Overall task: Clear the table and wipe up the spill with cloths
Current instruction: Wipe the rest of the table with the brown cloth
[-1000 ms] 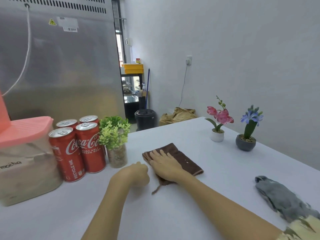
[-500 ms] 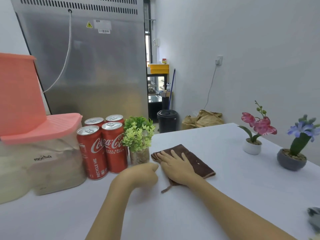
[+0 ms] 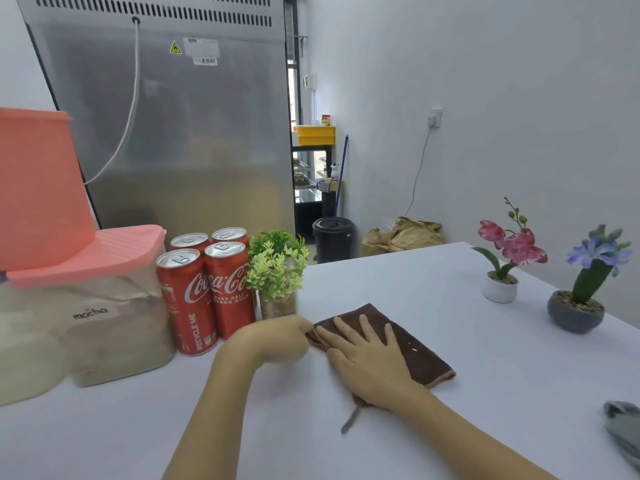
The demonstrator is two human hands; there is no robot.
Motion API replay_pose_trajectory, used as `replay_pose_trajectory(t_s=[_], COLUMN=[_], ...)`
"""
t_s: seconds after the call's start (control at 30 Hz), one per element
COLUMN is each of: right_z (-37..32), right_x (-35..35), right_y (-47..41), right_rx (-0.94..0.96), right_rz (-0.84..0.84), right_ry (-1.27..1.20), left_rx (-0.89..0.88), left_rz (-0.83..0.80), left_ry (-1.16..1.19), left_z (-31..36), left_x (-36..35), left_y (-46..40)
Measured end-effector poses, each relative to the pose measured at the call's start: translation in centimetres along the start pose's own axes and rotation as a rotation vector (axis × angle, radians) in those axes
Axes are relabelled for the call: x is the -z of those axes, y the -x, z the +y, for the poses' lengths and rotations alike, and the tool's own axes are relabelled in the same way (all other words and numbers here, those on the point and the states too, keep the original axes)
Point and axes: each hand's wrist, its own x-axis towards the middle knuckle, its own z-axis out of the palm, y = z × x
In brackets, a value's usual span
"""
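Right hand [image 3: 367, 362] lies flat, fingers straight and spread, pressing on the folded dark-brown microfibre cloth [image 3: 408, 341] at centre frame, lower middle of the white table [image 3: 433, 282]. Left hand [image 3: 280, 337] sits just left of it, fingers curled at the cloth's near-left corner; looks like a pinch on that edge, but the fingertips are hidden behind the knuckles, so I can't tell for sure.

Step in hand, as I read it: wiping w/ the brown cloth, or squaring it up before a pass. I see no wet patch on the table; if there's a spill it's under the cloth or too faint to show against the white top.

A thin strap or loop from the cloth trails toward me below my right wrist. A second cloth, grey and crumpled [image 3: 623, 431], shows at the lower right edge, apart from both hands.

Other items on the table: four red Coca-Cola cans [image 3: 194, 299] at left-centre, a small green plant in a clear jar [image 3: 277, 275] touching or just beside them, a clear container w/ pink lid [image 3: 86, 306] at far left, a pink orchid in a white pot [image 3: 502, 268] and a purple flower in a grey pot [image 3: 581, 292] at right.

Next move, my guess: keep the palm flat, sweep away from the cans, and watch that the left elbow doesn't clip the plant jar.
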Motion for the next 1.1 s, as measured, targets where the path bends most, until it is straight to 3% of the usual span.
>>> replay_pose_trajectory(t_s=[0.17, 0.33, 0.5, 0.6, 0.73, 0.8, 0.9, 1.0, 1.1], right_z=[-0.7, -4.7, -7.4, -11.5, -10.3, -8.9, -10.9, -14.5, -15.0], right_x=[1.1, -0.7, -0.6, -1.9, -1.1, -0.7, -1.1, -1.8, -2.7], right_y=[-0.4, 4.5, 3.2, 4.6, 4.7, 3.4, 1.9, 3.2, 7.9], right_rx=[-0.156, 0.063, -0.050, 0.051, 0.222, 0.179, 0.071, 0.021, 0.139], right_rz=[-0.010, -0.053, -0.022, -0.043, -0.014, 0.061, 0.018, -0.015, 0.005], right_ry=[-0.032, -0.001, -0.011, -0.021, -0.008, -0.006, 0.008, -0.012, 0.011], left_rx=[0.002, 0.115, 0.158, 0.174, 0.082, 0.057, 0.061, 0.095, 0.121], left_rz=[-0.024, 0.004, 0.057, 0.055, 0.193, 0.247, 0.330, 0.513, 0.747], left_ry=[-0.056, -0.045, 0.005, 0.112, 0.275, 0.298, 0.288, 0.256, 0.246], left_z=[-0.9, -5.6, -8.1, -8.6, -9.2, -9.6, -10.8, -11.9, -12.7], left_x=[2.0, 4.4, 5.0, 4.4, 3.0, 1.6, -0.6, -1.9, -3.0], left_y=[1.7, 4.6, 7.7, 9.1, 10.6, 10.8, 10.6, 10.4, 10.4])
